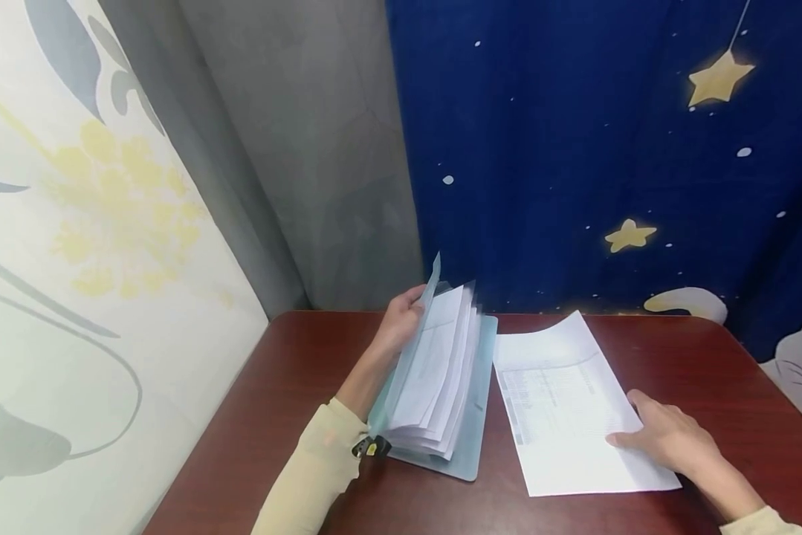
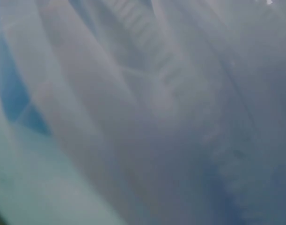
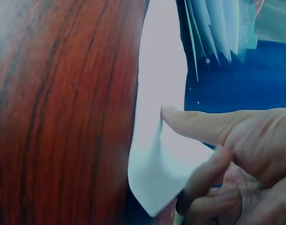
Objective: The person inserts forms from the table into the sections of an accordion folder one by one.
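Note:
A pale blue-green folder [image 1: 486, 371] stands partly open on the table, its clear sleeves filled with white papers [image 1: 434, 357]. My left hand [image 1: 401, 319] grips the folder's raised front cover near the top. To the right lies a loose printed sheet [image 1: 568, 409], its far edge curling up. My right hand [image 1: 675, 438] pinches the sheet's right edge, thumb on top. The right wrist view shows that thumb pressing a crease into the paper [image 3: 157, 154], fingers underneath. Blurred folder sleeves [image 2: 147, 122] fill the left wrist view, where the left hand is hidden.
Both things lie on a dark red wooden table [image 1: 267, 416]. A patterned white curtain [image 1: 73, 260] hangs on the left, with a grey curtain [image 1: 320, 148] and a blue star-print curtain [image 1: 541, 148] behind the table's far edge. A black device [image 1: 372, 447] sits at the left wrist.

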The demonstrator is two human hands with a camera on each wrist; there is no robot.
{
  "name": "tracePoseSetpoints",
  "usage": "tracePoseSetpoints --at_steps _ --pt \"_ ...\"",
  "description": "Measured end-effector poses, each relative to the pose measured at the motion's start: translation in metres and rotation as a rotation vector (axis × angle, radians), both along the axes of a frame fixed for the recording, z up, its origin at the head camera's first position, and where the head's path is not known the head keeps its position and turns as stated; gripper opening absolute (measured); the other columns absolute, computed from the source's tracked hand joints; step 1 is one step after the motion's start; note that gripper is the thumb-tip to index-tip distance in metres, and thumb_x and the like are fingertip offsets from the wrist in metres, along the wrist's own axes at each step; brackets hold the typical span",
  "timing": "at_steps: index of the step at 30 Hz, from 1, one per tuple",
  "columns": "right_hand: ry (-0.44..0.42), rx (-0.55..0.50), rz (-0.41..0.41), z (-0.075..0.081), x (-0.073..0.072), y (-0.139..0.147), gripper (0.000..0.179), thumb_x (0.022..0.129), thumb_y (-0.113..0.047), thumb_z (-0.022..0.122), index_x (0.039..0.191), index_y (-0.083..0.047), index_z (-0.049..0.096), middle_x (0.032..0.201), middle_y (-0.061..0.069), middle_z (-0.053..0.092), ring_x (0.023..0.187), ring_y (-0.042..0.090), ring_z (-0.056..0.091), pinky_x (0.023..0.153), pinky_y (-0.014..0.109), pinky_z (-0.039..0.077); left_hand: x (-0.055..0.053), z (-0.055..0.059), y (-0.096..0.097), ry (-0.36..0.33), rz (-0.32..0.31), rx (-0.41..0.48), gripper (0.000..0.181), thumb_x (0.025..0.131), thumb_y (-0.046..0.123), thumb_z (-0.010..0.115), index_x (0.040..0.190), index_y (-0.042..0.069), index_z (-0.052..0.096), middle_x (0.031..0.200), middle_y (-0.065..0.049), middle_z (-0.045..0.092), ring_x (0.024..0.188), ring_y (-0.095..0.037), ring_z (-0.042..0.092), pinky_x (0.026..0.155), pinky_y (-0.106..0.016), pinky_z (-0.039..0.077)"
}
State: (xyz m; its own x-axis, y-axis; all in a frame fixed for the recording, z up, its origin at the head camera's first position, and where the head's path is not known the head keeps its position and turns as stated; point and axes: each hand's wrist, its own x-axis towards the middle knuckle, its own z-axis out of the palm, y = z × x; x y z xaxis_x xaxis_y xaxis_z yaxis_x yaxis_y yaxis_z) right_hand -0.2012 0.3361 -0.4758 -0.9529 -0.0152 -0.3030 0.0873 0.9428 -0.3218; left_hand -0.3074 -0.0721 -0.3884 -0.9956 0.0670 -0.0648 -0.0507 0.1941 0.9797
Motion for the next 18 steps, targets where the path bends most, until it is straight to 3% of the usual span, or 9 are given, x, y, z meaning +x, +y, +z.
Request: tracePoseSetpoints --at_steps 4,9,12,14,18 --pt "0.002 0.021 0.014 0.000 0.004 -0.001 0.103 0.079 -0.049 0.088 0.146 0.016 0.046 0.140 0.045 0.053 0.116 0.059 0.059 0.087 0.075 0.050 0.001 -0.004 -0.001 -0.003 0.005 -0.004 0.049 0.112 0.014 0.039 0.160 0.009 0.045 0.163 -0.016 0.048 0.148 -0.038 0.050 0.124 -0.061 0.035" --pt "0.043 0.010 0.025 0.002 0.008 0.003 0.077 0.090 -0.037 0.080 0.141 0.014 0.054 0.133 0.041 0.061 0.114 0.057 0.063 0.083 0.075 0.051 0.000 -0.006 0.002 0.016 -0.010 0.004 0.049 0.112 0.012 0.039 0.160 0.007 0.045 0.164 -0.017 0.048 0.149 -0.038 0.049 0.125 -0.059 0.035" --pt "0.124 -0.082 0.028 0.006 0.007 0.006 0.067 0.095 -0.030 0.076 0.138 0.018 0.056 0.129 0.042 0.064 0.112 0.055 0.067 0.086 0.071 0.053 0.000 -0.004 0.003 0.023 -0.002 0.000 0.050 0.111 0.012 0.039 0.160 0.007 0.045 0.164 -0.017 0.048 0.150 -0.036 0.048 0.126 -0.058 0.035" --pt "0.168 -0.182 0.021 0.011 0.007 0.006 0.065 0.097 -0.027 0.074 0.137 0.020 0.055 0.122 0.040 0.068 0.102 0.046 0.073 0.083 0.059 0.059 0.001 -0.002 0.002 0.025 0.012 -0.002 0.050 0.111 0.012 0.039 0.160 0.007 0.045 0.163 -0.017 0.049 0.149 -0.036 0.049 0.125 -0.057 0.035" --pt "0.152 -0.413 -0.026 0.022 0.007 0.004 0.066 0.103 -0.022 0.068 0.143 0.024 0.045 0.105 0.027 0.078 0.081 0.021 0.076 0.068 0.035 0.061 0.002 0.000 -0.001 0.034 0.026 0.002 0.049 0.111 0.012 0.038 0.159 0.006 0.045 0.162 -0.017 0.049 0.148 -0.035 0.049 0.126 -0.056 0.035"
